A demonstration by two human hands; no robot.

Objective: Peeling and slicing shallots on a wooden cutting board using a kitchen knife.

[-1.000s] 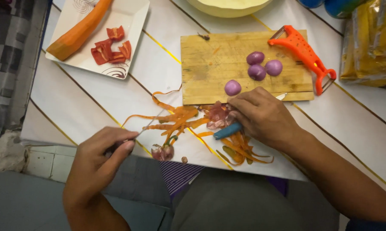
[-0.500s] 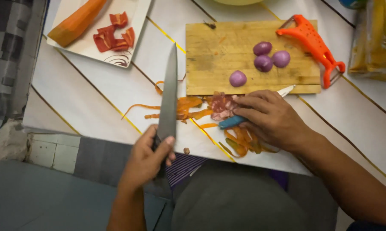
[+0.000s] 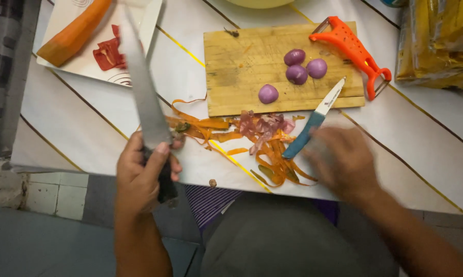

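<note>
Now left hand (image 3: pixel 141 177) fingers wrap big knife (image 3: pixel 141 92) handle.

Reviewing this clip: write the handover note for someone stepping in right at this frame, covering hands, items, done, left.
Left hand: gripping the large knife by its handle, blade pointing away over the table.
Right hand: blurred, empty, beside the small blue-handled knife lying at the board's edge.
Cutting board: four peeled shallots, orange peeler.
Done: peelings piled in front of the board.
Left: shallots uncut; carrot whole on the plate.
</note>
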